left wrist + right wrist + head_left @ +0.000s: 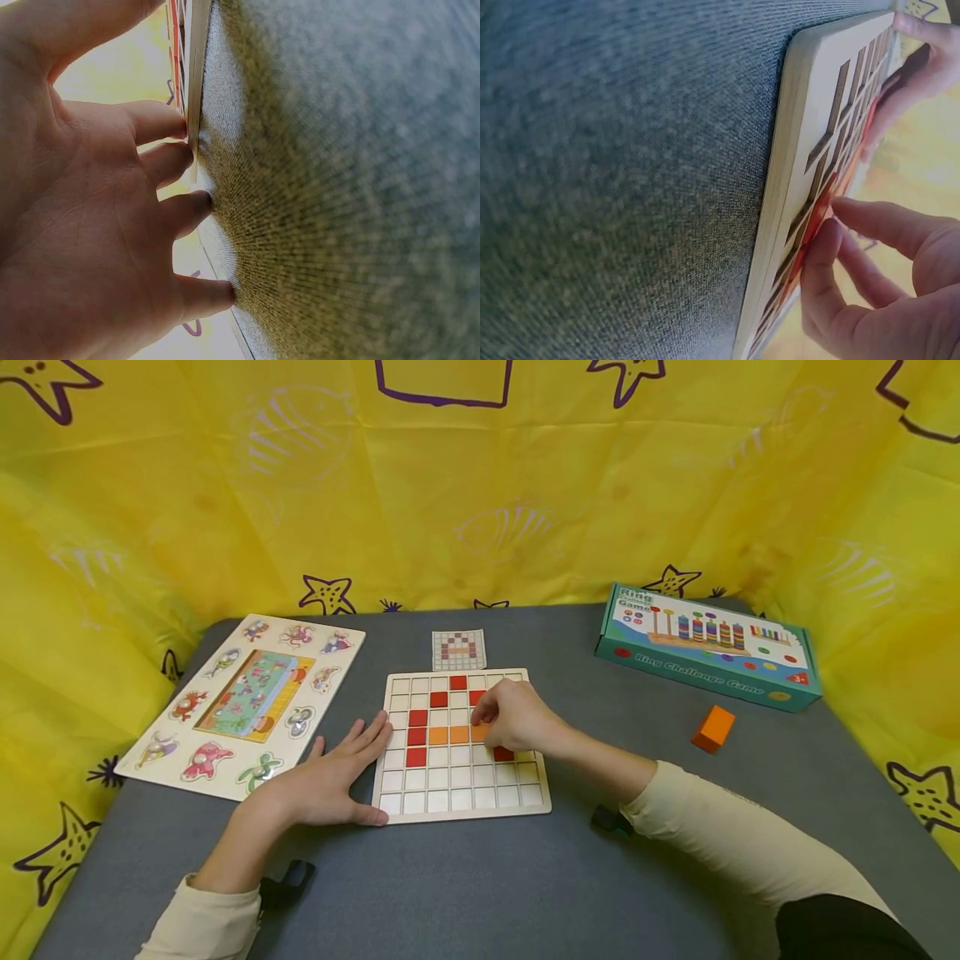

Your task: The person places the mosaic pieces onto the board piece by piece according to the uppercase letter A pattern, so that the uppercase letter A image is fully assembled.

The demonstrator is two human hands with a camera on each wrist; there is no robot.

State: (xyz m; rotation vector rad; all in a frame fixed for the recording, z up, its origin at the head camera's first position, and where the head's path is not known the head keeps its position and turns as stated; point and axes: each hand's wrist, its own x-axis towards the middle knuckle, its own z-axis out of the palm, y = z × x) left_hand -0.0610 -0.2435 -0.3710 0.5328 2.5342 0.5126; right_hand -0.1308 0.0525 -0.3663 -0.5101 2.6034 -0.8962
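A wooden grid board [465, 806] lies on the table, with red tiles [417, 737] and a row of orange tiles [448, 735] in its cells. My left hand [330, 785] rests at the board's left edge, fingers spread and thumb at the near corner; the left wrist view shows its fingers [199, 296] straight. Over the right half of the board, my right hand [517, 714] has curled fingers and pinches an orange tile [478, 733] at the end of the orange row. In the right wrist view its thumb and finger meet at the board surface, partly hiding the tile.
A small printed pattern card [458, 650] lies just behind the board. On the left is a picture puzzle board [225, 652]. At the right stand a green Ring Challenge Game box [708, 647] and an orange block [713, 729]. Yellow cloth [480, 485] surrounds the grey table.
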